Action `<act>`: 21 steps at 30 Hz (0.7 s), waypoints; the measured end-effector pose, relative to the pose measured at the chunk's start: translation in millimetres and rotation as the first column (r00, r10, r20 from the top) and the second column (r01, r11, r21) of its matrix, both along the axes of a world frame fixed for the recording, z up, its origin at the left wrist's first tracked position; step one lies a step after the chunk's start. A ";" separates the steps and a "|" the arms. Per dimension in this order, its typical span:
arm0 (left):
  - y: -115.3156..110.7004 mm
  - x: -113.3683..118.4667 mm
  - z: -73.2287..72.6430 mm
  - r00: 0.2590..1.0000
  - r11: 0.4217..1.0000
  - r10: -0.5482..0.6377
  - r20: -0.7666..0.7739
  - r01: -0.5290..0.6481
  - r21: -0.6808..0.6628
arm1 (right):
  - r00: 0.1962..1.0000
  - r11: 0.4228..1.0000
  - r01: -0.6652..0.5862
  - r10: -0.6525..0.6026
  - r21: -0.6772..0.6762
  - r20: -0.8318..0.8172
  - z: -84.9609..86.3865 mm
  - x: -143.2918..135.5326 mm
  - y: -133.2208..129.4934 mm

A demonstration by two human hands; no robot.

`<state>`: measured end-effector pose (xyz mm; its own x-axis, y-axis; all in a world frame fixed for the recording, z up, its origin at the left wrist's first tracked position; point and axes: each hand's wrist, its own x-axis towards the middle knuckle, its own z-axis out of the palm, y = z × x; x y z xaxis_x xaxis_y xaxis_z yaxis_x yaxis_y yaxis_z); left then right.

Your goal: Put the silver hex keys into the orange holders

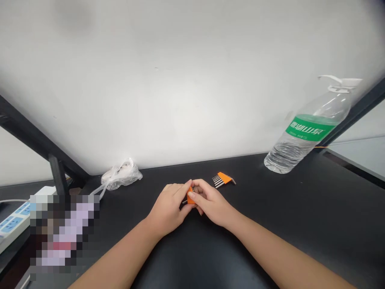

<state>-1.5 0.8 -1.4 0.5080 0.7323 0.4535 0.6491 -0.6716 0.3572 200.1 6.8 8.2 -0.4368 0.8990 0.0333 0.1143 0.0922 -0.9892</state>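
Note:
An orange holder (190,196) is held between my two hands above the black table, mostly hidden by the fingers. My left hand (171,206) is closed on its left side, with a dark metal piece showing by the fingers. From the right, my right hand (212,202) pinches the same holder between thumb and fingers. Just behind my right hand lies a second orange holder (224,178) with several metal keys fanning out to its left and one bent key at its right end.
A large water bottle (303,132) with a green label stands at the back right by the wall. A knotted clear plastic bag (122,175) lies at the back left. White power strips (18,216) and a blurred-out item are at the left edge. Black frame bars rise on both sides.

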 end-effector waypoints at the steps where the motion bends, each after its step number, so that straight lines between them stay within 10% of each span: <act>1: -1.1 1.2 -0.5 1.000 1.000 -0.013 0.008 0.012 0.015 | 0.999 0.999 0.033 -0.034 0.017 0.024 -1.6 -1.3 0.7; 21: -9.7 6.0 26.1 0.999 0.999 -0.038 0.009 0.038 -0.035 | 0.980 0.987 0.006 -0.038 -0.163 -0.195 -8.7 -0.2 2.8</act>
<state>4.5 -8.9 24.7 0.5319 0.7283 0.4321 0.6204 -0.6824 0.3865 199.9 9.6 -0.5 -0.4164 0.9087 -0.0293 -0.0835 -0.0703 -0.9940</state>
